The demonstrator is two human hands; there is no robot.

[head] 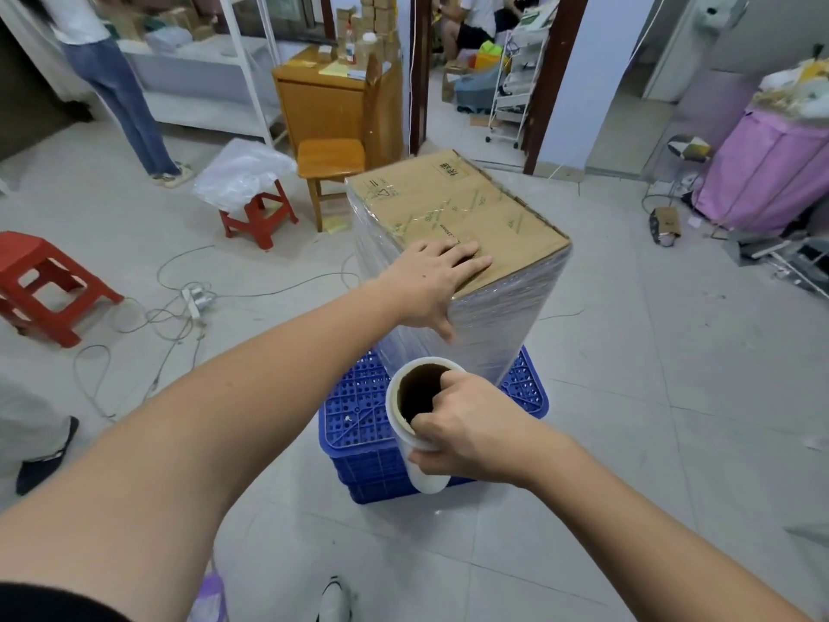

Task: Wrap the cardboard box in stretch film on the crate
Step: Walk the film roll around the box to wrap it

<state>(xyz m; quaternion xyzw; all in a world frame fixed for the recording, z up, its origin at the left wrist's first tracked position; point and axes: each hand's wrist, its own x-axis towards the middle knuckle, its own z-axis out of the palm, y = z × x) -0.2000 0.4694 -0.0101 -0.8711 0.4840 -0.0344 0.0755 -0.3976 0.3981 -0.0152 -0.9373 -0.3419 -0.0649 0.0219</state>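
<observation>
Currently mid-wrap: my left hand (430, 280) lies flat steadying the cardboard box (457, 204) on the crate (359, 410), my right hand (466, 424) clutches the film roll (415, 424) at the near side; next, likely another taut pass.

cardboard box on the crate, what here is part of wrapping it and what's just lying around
In the job:
cardboard box, sides already filmed
blue crate under it
stretch film roll, gripped by the right hand
left hand, flat on the box top

Lying about:
red stools
wooden stool
power strip and cables
purple hamper
</observation>
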